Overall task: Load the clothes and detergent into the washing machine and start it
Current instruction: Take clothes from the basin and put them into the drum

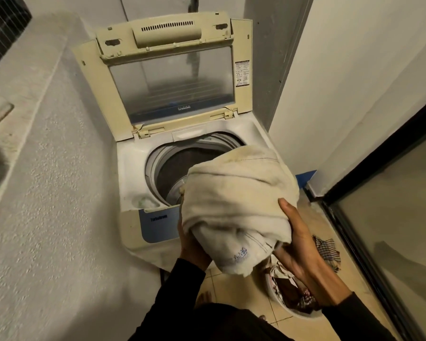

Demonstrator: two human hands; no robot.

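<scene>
From the head view, you held a bundled cream towel (241, 193) between both hands, over the front right part of the washing machine (130, 173) and above the near edge of its drum opening (182, 168). Your right hand (298, 242) cupped the bundle from the right and underneath, thumb laid up against the cloth and fingers curled beneath it, so that grip was grasping the towel. Your left hand (192, 244) was pressed against the bundle's lower left side; most of it was hidden behind the cloth, yet the fingers wrapped under the towel, so that grip was grasping it too. Both of your sleeves were black.

The lid (167, 77) stood raised and tilted back, its clear window facing you. The drum looked dark inside, and what lay in it could not be made out. A small recess at the front left corner of the top deck (145, 201) held something pale; you could not tell what. The blue control panel (160, 225) sat below it, partly covered by the towel.

On the tiled floor (231, 291), just beside the machine and under your right wrist, a pale laundry basket (298, 316) held dark and patterned clothes. A checked cloth (327, 252) lay on the floor near it. A rough plastered wall (59, 193) ran along your left, and a dark-framed glass door (391, 193) stood on your right.
</scene>
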